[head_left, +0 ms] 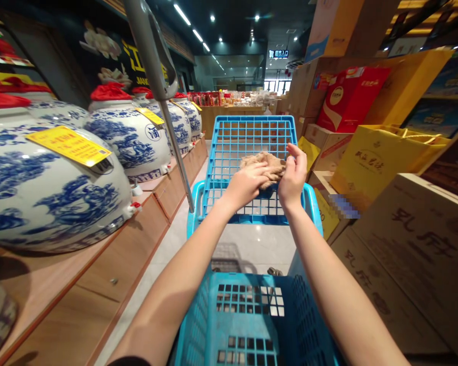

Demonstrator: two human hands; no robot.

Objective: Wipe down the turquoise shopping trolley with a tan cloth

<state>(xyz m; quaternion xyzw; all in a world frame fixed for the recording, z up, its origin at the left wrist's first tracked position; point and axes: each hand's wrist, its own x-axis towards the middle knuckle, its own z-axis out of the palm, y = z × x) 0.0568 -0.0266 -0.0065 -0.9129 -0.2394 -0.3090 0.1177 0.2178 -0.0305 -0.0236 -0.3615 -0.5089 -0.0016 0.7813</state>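
Observation:
A crumpled light-brown cloth (262,158) is bunched between my hands above the blue grid-walled upper basket (255,119) of a cart. My left hand (247,182) lies over the cloth's near side, its fingers bent down onto it. At the cloth's right end, my right hand (293,177) is half curled with the thumb side against it; the fingertips point up, and part of its hold is hidden. Nearer to me is a blue lower basket (236,323) with a slotted floor. A grey pole (177,147) with a thicker grip rises by the upper basket's left side.
White-and-blue ceramic jars (127,134) with red cloth tops line a wooden platform (137,244) on the left. Cartons (416,244), a yellow gift bag (381,162) and a red box (351,99) crowd the right side. A goods-laden counter (229,113) stands ahead, across a tiled floor (267,244).

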